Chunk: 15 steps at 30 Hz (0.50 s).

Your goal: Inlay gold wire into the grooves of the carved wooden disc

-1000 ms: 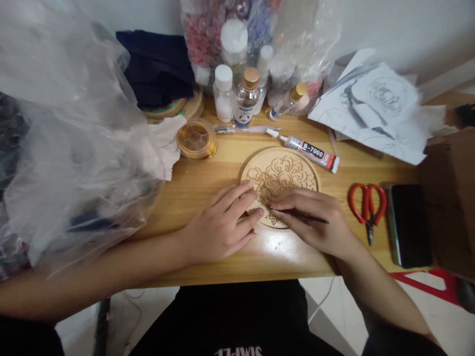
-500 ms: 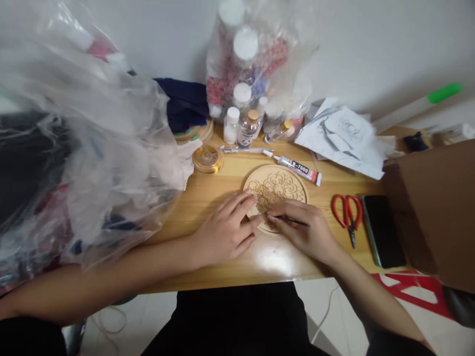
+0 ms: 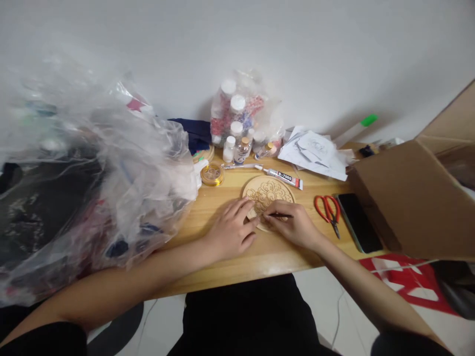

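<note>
L hand [image 3: 232, 232] has fingers spread, tips on round wooden board [image 3: 272, 189]. R hand [image 3: 293, 225] pinches thin dark tool [image 3: 281, 215] over it. Red-handled pliers [image 3: 328, 209] nr phone [image 3: 359, 222].

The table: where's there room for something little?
The table is bare between the wire spool and left hand, with a narrower patch between the round board and red-handled pliers. The back is crowded with bottles and papers, the right with phone and box.
</note>
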Each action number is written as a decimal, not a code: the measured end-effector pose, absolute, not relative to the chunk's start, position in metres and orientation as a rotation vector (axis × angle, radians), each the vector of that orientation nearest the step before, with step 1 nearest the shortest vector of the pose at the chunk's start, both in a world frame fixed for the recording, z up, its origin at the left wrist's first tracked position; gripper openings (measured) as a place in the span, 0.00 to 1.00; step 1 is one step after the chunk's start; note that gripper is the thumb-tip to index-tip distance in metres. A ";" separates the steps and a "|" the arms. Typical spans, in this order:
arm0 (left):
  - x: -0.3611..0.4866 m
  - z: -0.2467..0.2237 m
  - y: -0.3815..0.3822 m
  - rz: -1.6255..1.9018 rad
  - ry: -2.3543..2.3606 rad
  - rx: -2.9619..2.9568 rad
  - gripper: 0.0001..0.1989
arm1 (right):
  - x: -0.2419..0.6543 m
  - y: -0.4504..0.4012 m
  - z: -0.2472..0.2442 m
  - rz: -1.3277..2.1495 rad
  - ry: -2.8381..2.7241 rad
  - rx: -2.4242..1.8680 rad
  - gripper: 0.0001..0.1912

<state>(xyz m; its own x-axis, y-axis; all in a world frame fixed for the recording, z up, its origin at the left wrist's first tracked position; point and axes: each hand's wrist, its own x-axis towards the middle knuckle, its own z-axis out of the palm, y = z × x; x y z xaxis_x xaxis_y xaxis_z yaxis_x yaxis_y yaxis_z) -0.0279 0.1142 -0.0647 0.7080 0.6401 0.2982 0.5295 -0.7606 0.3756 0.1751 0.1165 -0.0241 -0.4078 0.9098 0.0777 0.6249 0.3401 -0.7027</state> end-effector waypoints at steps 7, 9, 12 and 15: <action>-0.029 -0.064 0.114 0.589 0.938 2.659 0.16 | 0.173 0.115 -0.024 0.802 -2.151 -1.379 0.05; -0.029 -0.065 0.114 0.585 0.940 2.692 0.17 | 0.173 0.115 -0.024 0.783 -2.174 -1.388 0.05; -0.030 -0.065 0.114 0.599 0.940 2.723 0.16 | 0.172 0.116 -0.025 0.761 -2.189 -1.381 0.04; -0.030 -0.065 0.114 0.614 0.935 2.740 0.16 | 0.171 0.117 -0.028 0.754 -2.190 -1.367 0.03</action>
